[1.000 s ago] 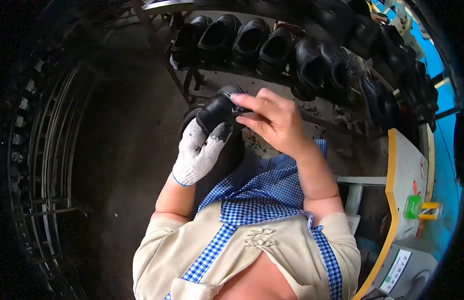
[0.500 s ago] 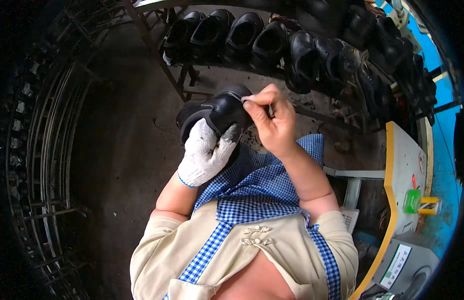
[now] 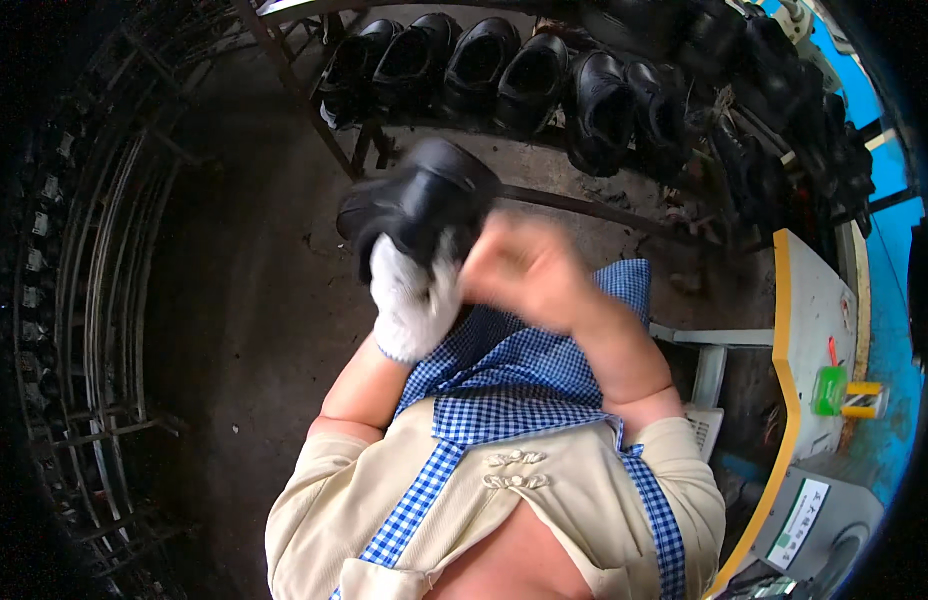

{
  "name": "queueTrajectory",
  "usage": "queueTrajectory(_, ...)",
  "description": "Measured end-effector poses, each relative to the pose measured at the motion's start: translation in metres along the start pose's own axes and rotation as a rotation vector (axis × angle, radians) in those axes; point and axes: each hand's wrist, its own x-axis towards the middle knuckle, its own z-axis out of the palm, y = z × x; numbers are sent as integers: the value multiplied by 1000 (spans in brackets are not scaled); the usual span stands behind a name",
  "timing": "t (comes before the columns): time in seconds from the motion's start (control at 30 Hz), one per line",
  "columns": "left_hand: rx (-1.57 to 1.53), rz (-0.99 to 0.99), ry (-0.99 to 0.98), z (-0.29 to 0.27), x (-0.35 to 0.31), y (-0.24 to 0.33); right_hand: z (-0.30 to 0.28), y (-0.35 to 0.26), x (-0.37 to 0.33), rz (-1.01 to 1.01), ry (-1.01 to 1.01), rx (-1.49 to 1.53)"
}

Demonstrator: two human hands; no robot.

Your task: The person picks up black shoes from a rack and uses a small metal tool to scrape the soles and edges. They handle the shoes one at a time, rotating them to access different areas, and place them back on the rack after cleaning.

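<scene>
A black leather shoe (image 3: 431, 195) is raised in front of me, its toe pointing away and to the right. My left hand (image 3: 409, 310), in a white knit glove, is closed on the shoe at its opening; part of the hand is hidden by the upper. My bare right hand (image 3: 534, 272) is beside the shoe's right side, close to the gloved thumb. Motion smears its fingers, so whether they pinch anything does not show. A blue-and-white checked apron (image 3: 524, 350) hangs below both hands.
Several black shoes (image 3: 481, 65) stand in a row on a metal rack (image 3: 314, 130) ahead, with more at the far right. Dark metal racks (image 3: 109, 300) line the left. At right is a yellow-edged table (image 3: 781, 320) bearing a green-and-yellow container (image 3: 831, 391) and a grey machine (image 3: 834, 510).
My right hand has come down from the shoe's toe toward the gloved hand. The shoe has tilted and shifted slightly up and left in my left hand.
</scene>
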Motion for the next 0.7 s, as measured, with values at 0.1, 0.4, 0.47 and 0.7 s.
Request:
queueTrajectory(0.1, -35, 19, 152, -4, 13, -29, 28, 23, -26, 83, -234, 125)
queueTrajectory(0.4, 291, 208, -485, -11, 22, 13, -59, 36, -23, 283, 162, 311)
queueTrajectory(0.47, 486, 211, -717, -3, 4, 11, -51, 49, -28, 331, 187, 353)
queueTrajectory(0.7, -132, 194, -688, -41, 23, 4, -55, 138, -77, 479, 374, 835)
